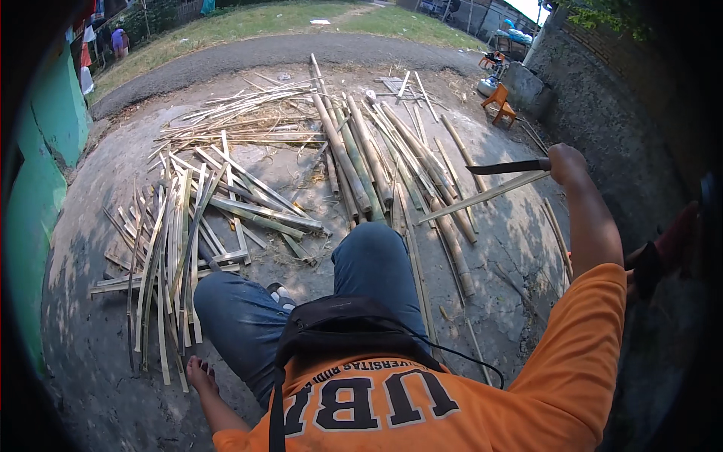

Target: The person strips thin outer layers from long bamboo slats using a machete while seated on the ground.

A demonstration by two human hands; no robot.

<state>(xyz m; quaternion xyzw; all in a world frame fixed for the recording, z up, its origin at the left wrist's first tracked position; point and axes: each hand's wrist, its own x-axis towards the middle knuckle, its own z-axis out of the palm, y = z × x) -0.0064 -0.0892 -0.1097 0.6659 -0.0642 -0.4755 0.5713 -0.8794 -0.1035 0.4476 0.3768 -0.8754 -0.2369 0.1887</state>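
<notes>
Only container I can make out is that black waist bag point(339, 313) on the person's lap, and no clue what's inside. The knife point(508, 167) is up in the air off to the right, right hand point(566, 164) with its grip closed tight round the handle. Blade points left, long axis close to level, with the tip kicking up slightly. Just under it there's a pale bamboo strip point(482, 199) slanting down and left from the hand, though I can't tell if that grip has it too. Left hand point(201, 374) is low, grip loosely open, nothing visible in it, right beside the ends of the slats point(172, 260) heaped on the concrete point(90, 346). Poles point(343, 154) lie ahead, mostly pointing away from the knees.
</notes>
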